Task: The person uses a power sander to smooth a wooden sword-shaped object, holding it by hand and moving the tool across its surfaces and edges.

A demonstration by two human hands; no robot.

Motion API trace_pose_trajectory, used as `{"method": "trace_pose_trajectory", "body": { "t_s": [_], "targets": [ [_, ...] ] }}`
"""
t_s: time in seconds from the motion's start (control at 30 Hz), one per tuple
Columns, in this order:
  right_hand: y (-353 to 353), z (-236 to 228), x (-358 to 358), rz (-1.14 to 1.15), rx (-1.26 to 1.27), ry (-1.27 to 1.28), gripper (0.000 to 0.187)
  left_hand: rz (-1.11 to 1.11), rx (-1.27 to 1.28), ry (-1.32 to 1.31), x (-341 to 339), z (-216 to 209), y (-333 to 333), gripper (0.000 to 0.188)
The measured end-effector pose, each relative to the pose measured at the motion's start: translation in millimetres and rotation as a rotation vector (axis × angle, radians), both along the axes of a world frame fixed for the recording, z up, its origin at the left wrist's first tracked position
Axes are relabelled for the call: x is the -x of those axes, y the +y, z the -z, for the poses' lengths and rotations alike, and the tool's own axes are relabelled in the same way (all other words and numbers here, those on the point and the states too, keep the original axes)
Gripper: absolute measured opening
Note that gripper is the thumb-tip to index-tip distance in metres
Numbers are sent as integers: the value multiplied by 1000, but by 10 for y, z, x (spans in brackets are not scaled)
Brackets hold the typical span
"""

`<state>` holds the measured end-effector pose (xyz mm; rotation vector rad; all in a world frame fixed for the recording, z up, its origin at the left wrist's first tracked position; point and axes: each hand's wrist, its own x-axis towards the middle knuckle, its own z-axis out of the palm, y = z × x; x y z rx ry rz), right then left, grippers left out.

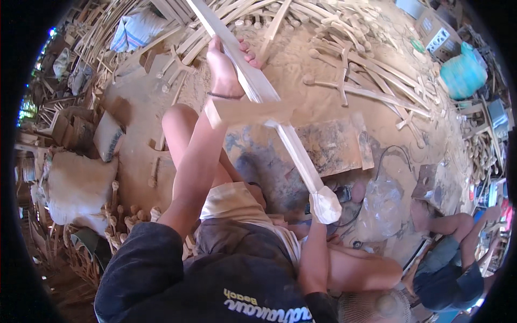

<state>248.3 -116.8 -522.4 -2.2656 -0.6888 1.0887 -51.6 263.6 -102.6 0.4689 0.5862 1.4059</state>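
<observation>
A long pale wooden sword [295, 145] slants across my lap, with a flat blade, a crossguard [237, 112] smeared by motion, and a faceted pommel [327, 205]. My left hand [225, 67] is closed around the blade above the crossguard, fingertips curling over its far edge. The blade's upper end runs out of view at the top. My right hand [319, 222] is behind the pommel, its fingers hidden, so I cannot tell whether it grips anything. Just beyond the pommel is a dark tool-like object [344, 192] with a rounded end, partly covered.
Several wooden swords [371, 91] lie on the dusty floor ahead, near a worn board [336, 145]. A clear plastic bag [379, 207] and a fan [374, 307] are to the right. Another person [447, 274] sits at far right. Sacks [81, 185] and wood pieces line the left.
</observation>
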Motion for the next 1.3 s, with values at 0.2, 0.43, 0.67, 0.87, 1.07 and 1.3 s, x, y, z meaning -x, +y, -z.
{"method": "trace_pose_trajectory", "body": {
  "t_s": [0.2, 0.43, 0.67, 0.87, 1.07, 1.3],
  "targets": [
    [240, -107, -30, 436, 348, 130, 43, -188, -320, 123, 9, -344, -398, 50],
    [428, -1097, -478, -20, 79, -237, 48, -373, -438, 244, -367, -693, -576, 39],
    [397, -3063, 239, -193, -561, 544, 89, -298, -161, 401, -987, -750, -505, 36],
    [150, -3470, 440, -120, -778, 822, 31, -47, -258, 651, -1457, -307, -217, 41],
    [-12, -4037, 519, 147, -691, 454, 35, 134, -1059, 887, -1636, -233, -1219, 72],
    [18, -4062, 375, 97, -528, -65, 43, 594, -1477, 927, -1442, 304, -2482, 102]
  ]
}}
